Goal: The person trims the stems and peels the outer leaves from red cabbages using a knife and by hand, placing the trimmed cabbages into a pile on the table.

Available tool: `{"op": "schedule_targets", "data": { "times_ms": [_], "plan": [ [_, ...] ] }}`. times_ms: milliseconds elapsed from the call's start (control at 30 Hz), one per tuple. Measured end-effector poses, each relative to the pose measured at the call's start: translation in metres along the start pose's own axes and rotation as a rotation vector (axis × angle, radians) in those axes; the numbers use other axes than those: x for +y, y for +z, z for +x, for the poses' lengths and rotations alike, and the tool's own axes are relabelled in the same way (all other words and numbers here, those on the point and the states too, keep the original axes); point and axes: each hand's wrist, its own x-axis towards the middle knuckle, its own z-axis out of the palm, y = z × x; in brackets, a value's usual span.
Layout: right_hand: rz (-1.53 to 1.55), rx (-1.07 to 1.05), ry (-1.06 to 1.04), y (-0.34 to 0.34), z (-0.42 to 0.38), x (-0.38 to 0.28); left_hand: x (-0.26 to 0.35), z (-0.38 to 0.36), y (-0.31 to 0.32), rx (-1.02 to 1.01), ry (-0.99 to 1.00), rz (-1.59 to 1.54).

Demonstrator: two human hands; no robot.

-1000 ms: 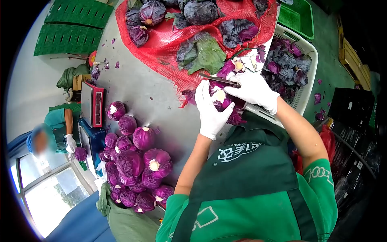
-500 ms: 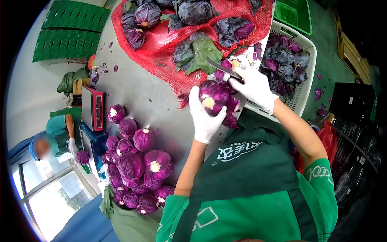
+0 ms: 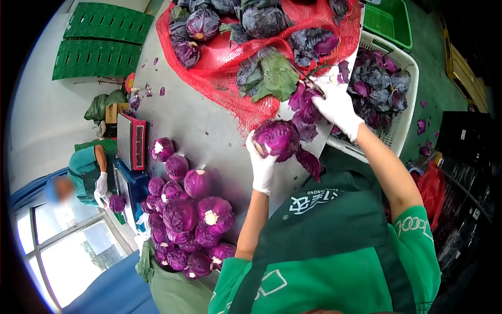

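Note:
My left hand (image 3: pixel 260 165), in a white glove, is wrapped round the near left side of a red cabbage (image 3: pixel 278 139) above the table. In my gloved right hand (image 3: pixel 337 107) is a knife (image 3: pixel 302 73), its dark narrow blade pointing away to the upper left. Loose purple leaves (image 3: pixel 304 107) lie between that hand and the cabbage. Another outer leaf (image 3: pixel 309 163) hangs down at the cabbage's right side. Just beyond the knife, a big green leaf (image 3: pixel 277 76) rests on red mesh netting (image 3: pixel 219 86).
Several trimmed cabbages (image 3: pixel 180 215) are piled on the table (image 3: pixel 209 141) at left. Untrimmed dark cabbages (image 3: pixel 264 22) sit on the netting. A white crate (image 3: pixel 410 99) of discarded leaves stands at right, with a green crate (image 3: pixel 389 23) behind. A co-worker (image 3: pixel 86 170) stands near a scale (image 3: pixel 137 144).
The cabbage has turned in my left hand and come slightly nearer. My right hand and the knife have moved slightly right, away from it, and loose leaves now lie between them.

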Motion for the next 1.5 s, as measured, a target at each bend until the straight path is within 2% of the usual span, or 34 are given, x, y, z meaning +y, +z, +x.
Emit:
{"op": "schedule_targets", "data": {
  "times_ms": [67, 200, 267, 300, 333, 367, 400, 433, 467, 500, 533, 600, 633, 667, 700, 733, 800, 867, 933, 1000, 1067, 1100, 1133, 1333, 1367, 1400, 1467, 1500],
  "plan": [
    [0.142, -0.032, -0.036, -0.022, -0.023, -0.046, 0.004, -0.006, 0.009, 0.053, 0.092, 0.31],
    [0.221, -0.386, 0.06, -0.005, -0.055, -0.054, -0.003, -0.004, 0.019, 0.078, 0.285, 0.463],
    [0.511, -0.525, 0.185, 0.002, -0.057, -0.038, 0.005, -0.002, 0.023, 0.087, 0.288, 0.438],
    [1.012, -0.713, 0.356, -0.002, -0.058, -0.029, 0.011, -0.001, 0.023, 0.094, 0.264, 0.406],
    [0.97, -0.622, 0.417, -0.015, -0.06, -0.035, 0.018, 0.0, 0.024, 0.101, 0.24, 0.376],
    [0.851, -0.593, 0.369, -0.009, -0.058, -0.021, 0.028, -0.001, 0.025, 0.108, 0.164, 0.307],
    [0.733, -0.56, 0.322, -0.004, -0.052, 0.001, 0.027, 0.002, 0.021, 0.058, 0.099, 0.103],
    [0.418, -0.361, 0.166, -0.006, -0.044, 0.017, 0.026, 0.003, 0.02, 0.033, 0.039, -0.062],
    [0.252, -0.207, 0.11, -0.013, -0.03, 0.041, 0.026, 0.004, 0.019, 0.007, -0.024, -0.223],
    [0.076, -0.05, 0.08, -0.021, -0.017, 0.066, 0.025, 0.002, 0.016, 0.005, -0.022, -0.219],
    [0.044, 0.061, 0.142, -0.03, -0.005, 0.088, 0.023, -0.001, 0.014, -0.01, -0.076, -0.318],
    [-0.313, 0.251, -0.011, -0.055, -0.009, 0.068, 0.019, 0.001, 0.014, -0.023, -0.129, -0.421],
    [-0.273, 0.194, -0.014, -0.072, -0.018, 0.029, 0.016, 0.0, 0.017, -0.011, -0.138, -0.397],
    [-0.202, 0.229, -0.145, -0.066, -0.026, 0.014, 0.013, 0.0, 0.021, -0.005, -0.151, -0.373],
    [-0.074, 0.002, -0.114, -0.076, -0.037, -0.022, 0.015, 0.0, 0.029, -0.005, -0.146, -0.364],
    [0.227, -0.069, -0.146, -0.059, -0.05, -0.028, 0.012, 0.002, 0.033, -0.018, -0.15, -0.365],
    [0.064, -0.074, -0.182, -0.023, -0.064, -0.026, 0.008, 0.003, 0.038, 0.01, -0.138, -0.394],
    [0.347, -0.296, 0.089, -0.025, -0.063, -0.028, 0.008, 0.003, 0.04, 0.026, -0.119, -0.352],
    [0.48, -0.363, 0.161, -0.01, -0.059, -0.01, 0.008, 0.001, 0.039, 0.05, -0.098, -0.313],
    [0.513, -0.293, 0.104, 0.005, -0.063, 0.003, 0.005, 0.0, 0.04, 0.069, -0.093, -0.259],
    [0.363, -0.275, 0.069, 0.007, -0.066, 0.008, 0.004, -0.004, 0.045, 0.068, -0.134, -0.293],
    [0.484, -0.335, 0.179, 0.007, -0.067, 0.008, 0.003, -0.005, 0.048, 0.066, -0.084, -0.221],
    [0.482, -0.339, 0.182, 0.006, -0.07, 0.005, 0.002, -0.007, 0.05, 0.069, -0.036, -0.15],
    [0.528, -0.331, 0.159, 0.015, -0.069, 0.012, 0.0, -0.006, 0.052, 0.071, -0.054, -0.117],
    [0.429, -0.241, 0.029, 0.009, -0.071, 0.004, 0.001, -0.006, 0.053, 0.065, -0.052, -0.098],
    [0.429, -0.245, 0.035, 0.016, -0.073, 0.006, 0.003, -0.007, 0.055, 0.066, -0.058, -0.097],
    [0.135, -0.009, -0.283, 0.026, -0.074, 0.004, 0.009, -0.007, 0.059, 0.053, -0.064, -0.075],
    [0.106, -0.045, -0.196, 0.027, -0.075, 0.002, 0.008, -0.008, 0.058, 0.053, -0.068, -0.075]
  ]
}}
